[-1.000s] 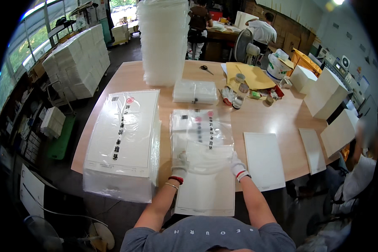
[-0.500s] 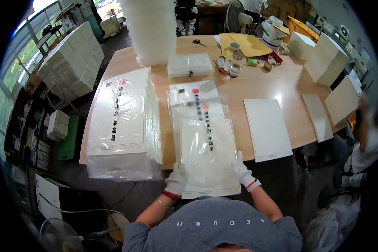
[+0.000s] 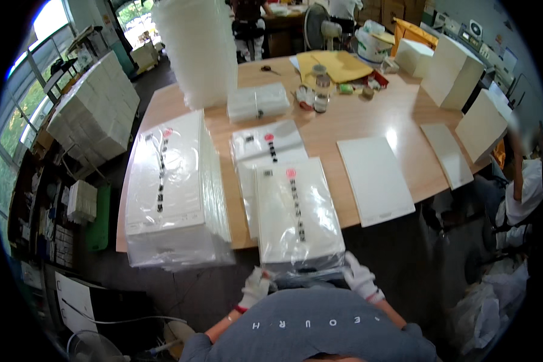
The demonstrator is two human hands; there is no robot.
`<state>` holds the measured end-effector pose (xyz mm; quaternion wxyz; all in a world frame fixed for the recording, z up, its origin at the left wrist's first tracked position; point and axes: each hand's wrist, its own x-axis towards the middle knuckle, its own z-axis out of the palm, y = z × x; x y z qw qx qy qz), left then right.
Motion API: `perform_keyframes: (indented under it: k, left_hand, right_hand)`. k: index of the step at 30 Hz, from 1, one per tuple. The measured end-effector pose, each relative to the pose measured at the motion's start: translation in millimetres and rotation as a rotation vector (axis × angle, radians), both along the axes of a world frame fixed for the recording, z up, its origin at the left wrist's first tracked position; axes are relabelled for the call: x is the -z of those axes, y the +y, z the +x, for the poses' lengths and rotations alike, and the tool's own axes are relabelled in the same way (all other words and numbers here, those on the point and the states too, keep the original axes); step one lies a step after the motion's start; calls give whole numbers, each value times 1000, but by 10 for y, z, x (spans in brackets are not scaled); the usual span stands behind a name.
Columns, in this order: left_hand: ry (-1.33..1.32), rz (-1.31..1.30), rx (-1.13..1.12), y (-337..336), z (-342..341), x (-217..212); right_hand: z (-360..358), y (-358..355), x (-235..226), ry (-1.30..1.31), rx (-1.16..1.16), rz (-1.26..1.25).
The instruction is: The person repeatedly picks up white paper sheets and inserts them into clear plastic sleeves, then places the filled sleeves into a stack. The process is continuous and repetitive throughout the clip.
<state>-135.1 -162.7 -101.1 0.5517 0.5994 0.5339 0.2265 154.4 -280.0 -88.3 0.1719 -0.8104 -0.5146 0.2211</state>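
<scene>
A clear plastic bag [image 3: 298, 214] with a stack of white paper inside lies at the table's near edge, its open end of loose film hanging toward my body. It has dark vertical print and a red round mark. At the bag's near left corner, my left hand [image 3: 255, 289], in a white glove, is closed on the film. My right hand [image 3: 360, 276], gloved too, grips the near right corner. Beneath and beyond it lie more printed clear bags [image 3: 271, 136]. Left of these rises a tall pile of filled bags [image 3: 169, 175].
To the right lie a white paper stack [image 3: 377, 178] and a thinner one [image 3: 446, 154]. Taller paper blocks [image 3: 452, 69] stand behind. At the back are a folded bundle of film [image 3: 258, 101], a towering pile of clear film [image 3: 196, 54], scissors [image 3: 269, 70] and a jar [image 3: 321, 99]. Someone sits at far right.
Both hands have come closer to my body, at the bag's open end. The paper now sits deeper in the bag, with loose film past its near edge. My view has shifted.
</scene>
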Motion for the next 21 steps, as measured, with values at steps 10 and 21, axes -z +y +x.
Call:
perform_keyframes:
  k: [10, 21]
  left_hand:
    - [-108, 936, 330, 521, 268, -1367]
    - [44, 1131, -979, 1459, -2000, -1129]
  right_hand:
    - [-418, 893, 161, 1606, 259, 302]
    - [-2116, 2253, -1029, 1514, -617, -223]
